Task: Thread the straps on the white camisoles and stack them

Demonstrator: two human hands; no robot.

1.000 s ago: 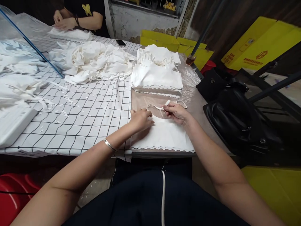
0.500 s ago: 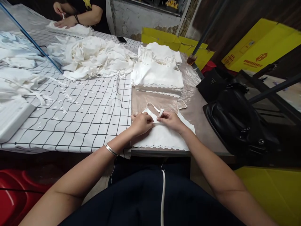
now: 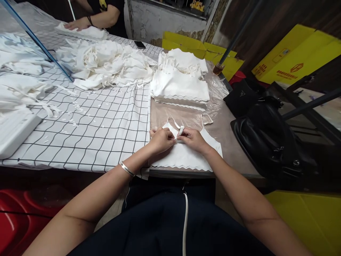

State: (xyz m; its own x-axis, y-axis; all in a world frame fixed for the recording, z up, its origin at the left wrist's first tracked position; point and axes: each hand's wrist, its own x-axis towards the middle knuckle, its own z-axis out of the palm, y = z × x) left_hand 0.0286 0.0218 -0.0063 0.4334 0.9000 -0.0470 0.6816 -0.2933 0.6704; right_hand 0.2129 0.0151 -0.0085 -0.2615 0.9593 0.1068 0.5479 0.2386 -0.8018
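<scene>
Both hands on a white cloth bag (image 3: 186, 156) lying flat at the near edge of the table (image 3: 229, 142), right of the checked sheet (image 3: 101, 121). Left hand (image 3: 160, 139) pinches the bag's top edge. Right hand (image 3: 194, 138) pinches a strap (image 3: 180, 131) at the same edge. Stack of bags (image 3: 181, 87) just beyond; black handbag (image 3: 266, 138) to the right.

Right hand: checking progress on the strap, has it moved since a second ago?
Yes. The right hand came toward the left hand, onto the white cloth.
</scene>
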